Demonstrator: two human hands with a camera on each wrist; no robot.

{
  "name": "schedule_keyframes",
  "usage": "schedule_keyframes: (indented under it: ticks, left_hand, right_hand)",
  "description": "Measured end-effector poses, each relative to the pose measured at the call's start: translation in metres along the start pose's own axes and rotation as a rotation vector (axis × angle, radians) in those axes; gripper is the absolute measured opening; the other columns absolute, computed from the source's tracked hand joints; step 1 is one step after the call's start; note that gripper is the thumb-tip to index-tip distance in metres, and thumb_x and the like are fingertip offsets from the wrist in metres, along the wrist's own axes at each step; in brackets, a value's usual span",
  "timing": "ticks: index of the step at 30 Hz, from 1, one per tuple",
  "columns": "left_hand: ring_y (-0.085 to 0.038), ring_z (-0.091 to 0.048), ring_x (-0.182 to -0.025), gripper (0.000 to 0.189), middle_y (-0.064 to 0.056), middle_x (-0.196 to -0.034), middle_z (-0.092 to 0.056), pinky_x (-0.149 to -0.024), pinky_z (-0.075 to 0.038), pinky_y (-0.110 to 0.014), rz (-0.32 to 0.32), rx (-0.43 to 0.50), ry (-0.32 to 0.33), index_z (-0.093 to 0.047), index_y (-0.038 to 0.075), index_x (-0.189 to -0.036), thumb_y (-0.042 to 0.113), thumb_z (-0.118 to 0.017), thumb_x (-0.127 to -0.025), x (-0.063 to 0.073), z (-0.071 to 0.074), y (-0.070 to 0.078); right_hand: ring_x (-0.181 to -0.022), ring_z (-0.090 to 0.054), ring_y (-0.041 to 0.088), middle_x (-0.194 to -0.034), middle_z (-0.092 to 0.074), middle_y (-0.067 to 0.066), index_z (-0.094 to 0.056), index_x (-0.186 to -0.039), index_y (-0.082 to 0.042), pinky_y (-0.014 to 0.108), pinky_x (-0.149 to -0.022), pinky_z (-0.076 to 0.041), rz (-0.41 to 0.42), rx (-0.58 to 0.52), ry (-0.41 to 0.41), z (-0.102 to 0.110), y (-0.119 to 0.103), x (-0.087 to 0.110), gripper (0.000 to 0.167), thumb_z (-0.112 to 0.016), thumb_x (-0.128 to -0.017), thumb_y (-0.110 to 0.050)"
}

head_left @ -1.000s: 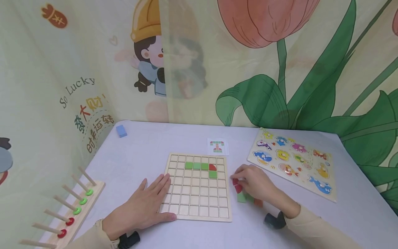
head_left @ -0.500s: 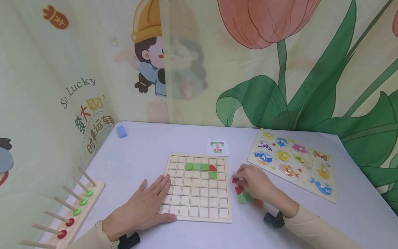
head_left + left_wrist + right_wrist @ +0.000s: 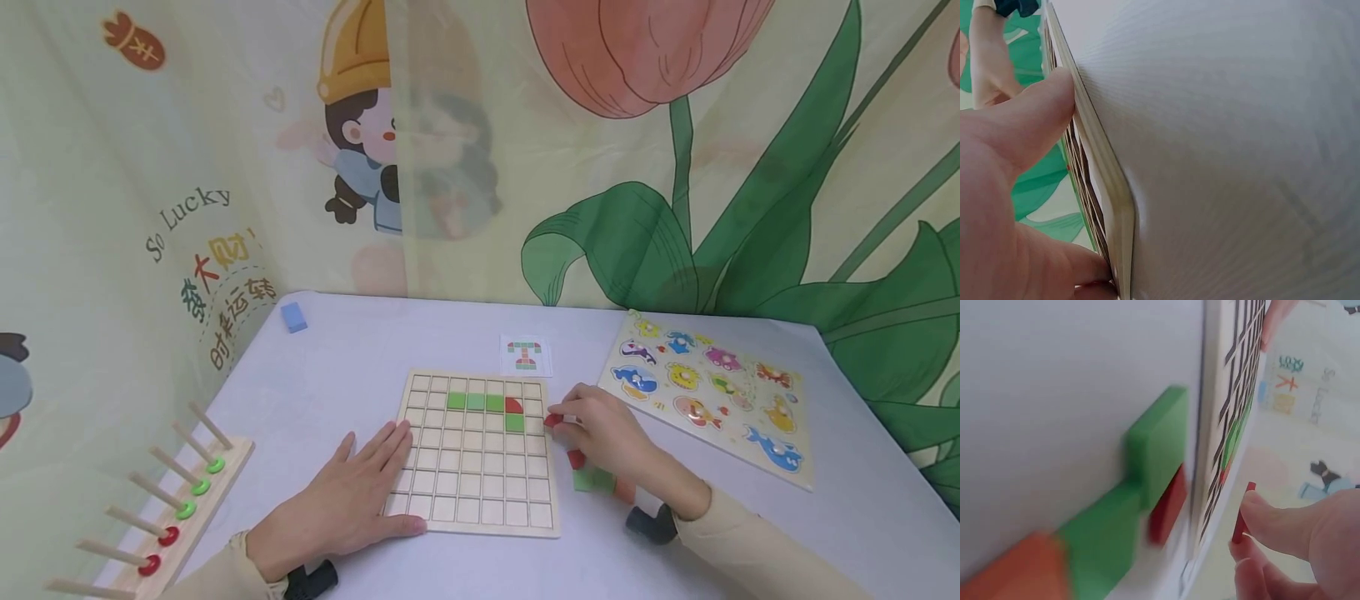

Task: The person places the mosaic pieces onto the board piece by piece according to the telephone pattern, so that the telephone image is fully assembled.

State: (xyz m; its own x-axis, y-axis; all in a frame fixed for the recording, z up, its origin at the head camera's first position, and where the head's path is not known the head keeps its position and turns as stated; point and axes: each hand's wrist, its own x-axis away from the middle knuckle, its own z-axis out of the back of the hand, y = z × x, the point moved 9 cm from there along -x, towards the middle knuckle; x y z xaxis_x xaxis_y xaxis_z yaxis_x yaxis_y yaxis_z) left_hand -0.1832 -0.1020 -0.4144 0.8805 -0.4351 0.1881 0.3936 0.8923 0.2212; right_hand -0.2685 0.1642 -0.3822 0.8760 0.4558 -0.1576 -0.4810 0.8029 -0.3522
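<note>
A wooden grid board lies in the middle of the white table. Green square tiles form part of a row near its far side, followed by a red rounded tile with a green tile below it. My left hand rests on the board's left edge, fingers straight, thumb at the near corner. Just off the right edge, my right hand pinches a small red tile between thumb and fingers, held above the table. Below that hand lie another red tile, green tiles and an orange tile.
Behind the board lies a card with a coloured tile pattern. An animal peg puzzle is at the right. To the left stands a wooden peg rack with green and red rings. A blue block sits at the far left corner.
My right hand has lifted a red tile from the loose pieces and moved left with it to the board's right edge. My left hand has stayed in place.
</note>
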Motion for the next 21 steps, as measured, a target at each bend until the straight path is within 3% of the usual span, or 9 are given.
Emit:
schedule_keyframes:
  ticks: [9, 15, 21]
  left_hand:
    - [-0.032, -0.020, -0.160, 0.110, -0.013, -0.172, -0.022, -0.121, -0.020, -0.070, 0.019, -0.002, -0.019, -0.028, 0.002, -0.161, 0.080, -0.053, -0.088, 0.000, -0.003, -0.001]
    - [-0.032, -0.021, -0.160, 0.110, -0.013, -0.172, -0.023, -0.121, -0.020, -0.070, 0.025, -0.009, -0.016, -0.028, 0.002, -0.161, 0.081, -0.053, -0.087, -0.001, -0.003, 0.000]
    - [-0.032, -0.022, -0.160, 0.110, -0.013, -0.171, -0.024, -0.121, -0.021, -0.070, 0.028, -0.013, -0.013, -0.029, 0.002, -0.161, 0.081, -0.053, -0.087, 0.000, -0.002, -0.001]
  right_hand:
    - [-0.079, -0.055, 0.009, -0.092, -0.071, -0.001, -0.082, -0.109, -0.011, 0.019, -0.067, -0.047, 0.112, -0.003, 0.000, -0.012, -0.045, -0.030, 0.023, -0.083, -0.086, -0.012]
    - [-0.084, -0.062, 0.012, -0.092, -0.072, -0.001, -0.082, -0.104, -0.011, 0.021, -0.070, -0.050, 0.188, 0.007, 0.022, -0.016, -0.071, -0.053, 0.018, -0.083, -0.086, -0.011]
    - [-0.087, -0.068, 0.016, -0.094, -0.076, 0.003, -0.082, -0.106, -0.008, 0.022, -0.069, -0.052, 0.239, -0.010, -0.010, -0.024, -0.091, -0.075, 0.019, -0.082, -0.087, -0.009]
